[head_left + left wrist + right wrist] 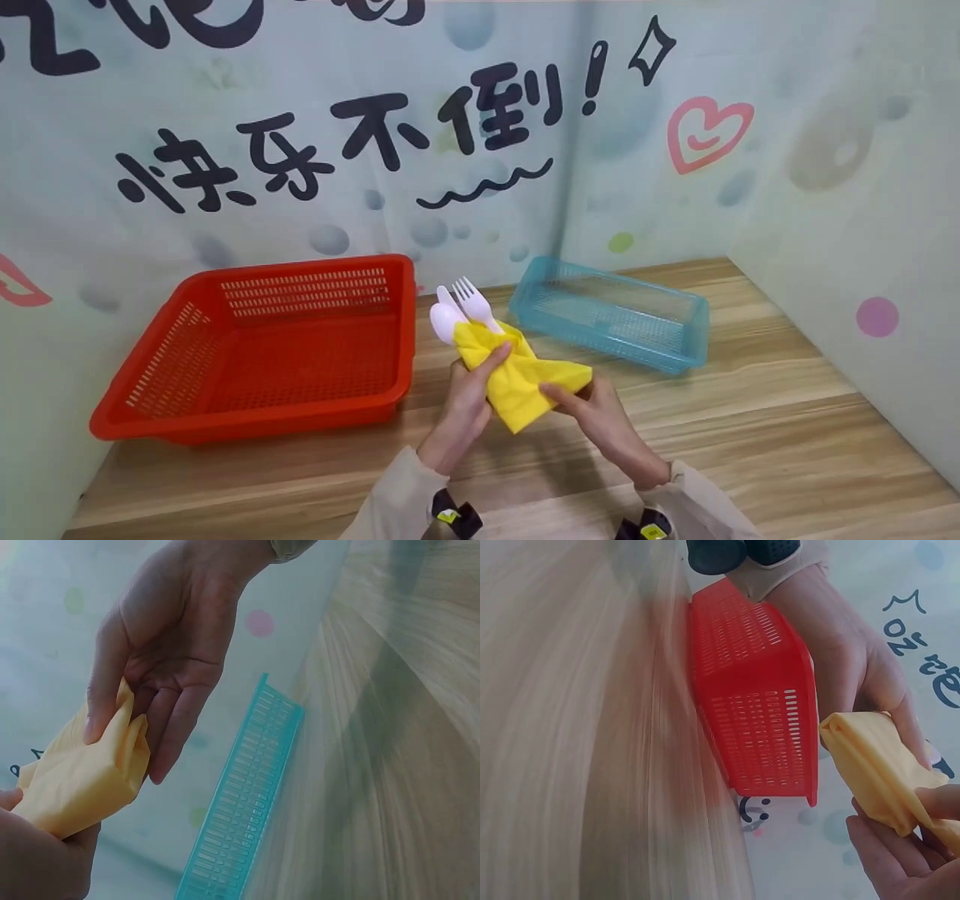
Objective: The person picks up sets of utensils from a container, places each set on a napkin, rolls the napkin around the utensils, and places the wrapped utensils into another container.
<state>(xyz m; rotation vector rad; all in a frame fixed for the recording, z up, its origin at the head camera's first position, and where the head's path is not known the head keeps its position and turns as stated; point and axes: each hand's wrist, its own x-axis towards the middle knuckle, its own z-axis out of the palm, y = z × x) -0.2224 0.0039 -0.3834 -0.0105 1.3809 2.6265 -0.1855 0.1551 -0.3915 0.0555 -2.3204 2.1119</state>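
A yellow cloth napkin [517, 379] is wrapped round the lower part of white plastic cutlery, above the wooden table. From its upper end stick out a fork [472, 298], a spoon [445, 321] and, behind them, a knife [444, 295]. My left hand [466, 401] grips the wrapped bundle from the left, thumb across the cloth. On the other side, my right hand [600, 412] pinches a loose pointed corner of the napkin between thumb and fingers. Folded layers of the napkin [82, 772] show in the left wrist view; the cutlery handles are hidden inside.
A large red plastic basket [300, 409] stands on the wooden table [757, 420] to the left. At the back right sits a smaller, translucent blue basket [600, 345]. A printed wall cloth [480, 225] hangs behind the table and along its sides.
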